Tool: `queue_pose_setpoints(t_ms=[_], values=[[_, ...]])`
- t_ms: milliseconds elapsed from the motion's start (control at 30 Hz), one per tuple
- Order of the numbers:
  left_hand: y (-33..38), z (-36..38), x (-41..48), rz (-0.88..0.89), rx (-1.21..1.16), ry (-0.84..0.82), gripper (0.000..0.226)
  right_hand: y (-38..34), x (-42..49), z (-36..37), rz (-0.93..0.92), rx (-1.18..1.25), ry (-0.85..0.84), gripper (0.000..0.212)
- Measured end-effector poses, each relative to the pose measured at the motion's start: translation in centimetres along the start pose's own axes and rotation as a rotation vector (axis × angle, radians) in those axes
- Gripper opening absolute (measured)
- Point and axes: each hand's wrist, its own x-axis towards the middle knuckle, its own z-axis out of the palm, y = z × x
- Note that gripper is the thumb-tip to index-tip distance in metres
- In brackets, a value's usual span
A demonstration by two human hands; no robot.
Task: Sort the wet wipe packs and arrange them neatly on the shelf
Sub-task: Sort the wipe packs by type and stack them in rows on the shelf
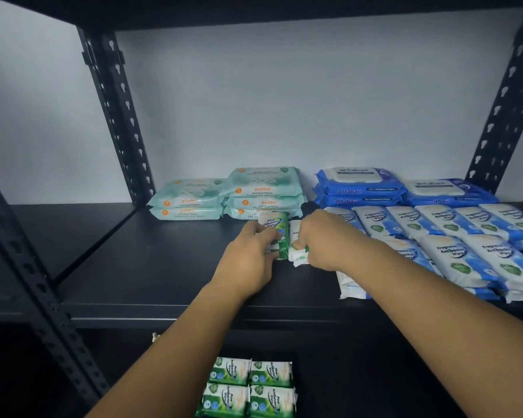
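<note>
- A green pack (276,229) is gripped in the curled fingers of the left hand (248,251) at the middle of the shelf (133,267), just in front of the guardian packs (263,191).
- A second green pack (298,251), touching the first on its right, is held by the curled fingers of the right hand (320,239).
- The guardian packs are stacked at the back, two high and three high.
- The antabax packs (360,188) are set beside them to the right: two stacked, one single.
- White-blue packs (453,236) are laid in overlapping rows at the right.
- Four lower green packs (249,387) are set two by two on the level beneath.
</note>
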Motion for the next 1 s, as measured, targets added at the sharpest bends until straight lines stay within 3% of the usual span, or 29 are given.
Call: queue_pose_setpoints(t_ms=[300, 600, 867, 1000], values=[[-0.5, 1.7, 2.7, -0.012, 0.008, 0.037, 0.034, 1.8, 3.5, 0.1, 0.033, 0.047, -0.005, 0.026], [-1.1, 2.1, 2.8, 0.034, 0.051, 0.050, 0.044, 1.9, 3.3, 2.1, 0.066, 0.060, 0.140, 0.044], [-1.2, 2.2, 2.9, 0.022, 0.028, 0.021, 0.039, 1.3, 2.1, 1.3, 0.060, -0.023, 0.143, 0.041], [-1.1, 1.8, 2.2, -0.037, -0.072, -0.016, 0.056, 0.3, 0.0, 0.9, 0.089, 0.061, 0.138, 0.038]])
